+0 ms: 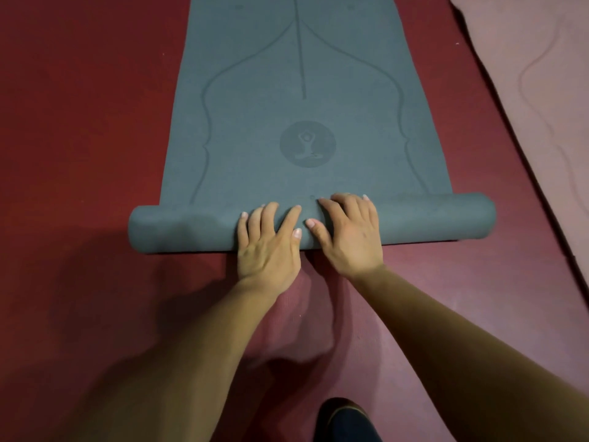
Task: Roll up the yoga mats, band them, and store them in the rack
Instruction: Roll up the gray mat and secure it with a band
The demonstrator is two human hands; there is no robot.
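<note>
Here left hand (271,245), right hand (350,236) press figure-stamped mat (255,106).

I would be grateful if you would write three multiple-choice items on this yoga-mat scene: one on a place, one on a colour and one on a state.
1. Where do the left hand and the right hand rest?
A. on the middle of the rolled part
B. at the two ends of the rolled part
C. on a storage rack

2. What colour is the line-embossed yoga mat under the hands?
A. pink
B. grey-blue
C. yellow

3. How far is that mat rolled?
A. fully rolled and banded
B. wholly flat
C. rolled at the near end only

Answers:
1 A: both hands lie side by side near the centre of the roll.
2 B: its surface is grey-blue against the dark red floor.
3 C: the round figure emblem lies flat beyond the roll, and no band shows.
</note>
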